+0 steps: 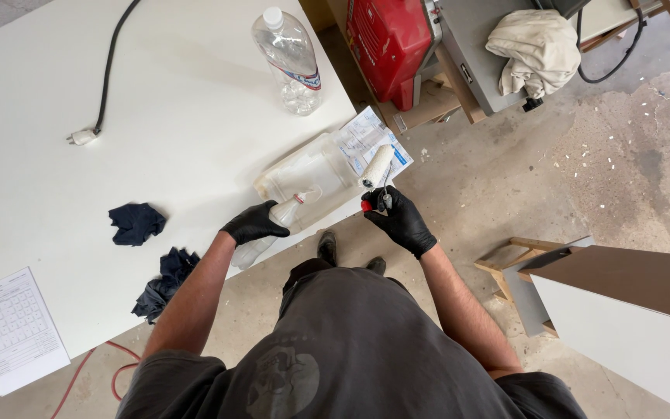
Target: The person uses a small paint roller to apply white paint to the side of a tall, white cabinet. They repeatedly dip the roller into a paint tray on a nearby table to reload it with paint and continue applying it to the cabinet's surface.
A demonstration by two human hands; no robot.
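My left hand (253,223), in a black glove, grips a white squeeze bottle (267,233) tilted with its nozzle over a clear plastic tray (304,172) at the white table's edge. A small paint roller (377,166) with a white sleeve and red handle end is held in my right hand (402,220), also black-gloved, just right of the tray and past the table's corner.
A large clear plastic bottle (289,59) stands on the white table (157,116). A black cable with a plug (83,137), two dark rags (136,223), a printed sheet (13,326) lie there too. A red machine (389,39), a cloth (535,48) and boards (622,310) surround me.
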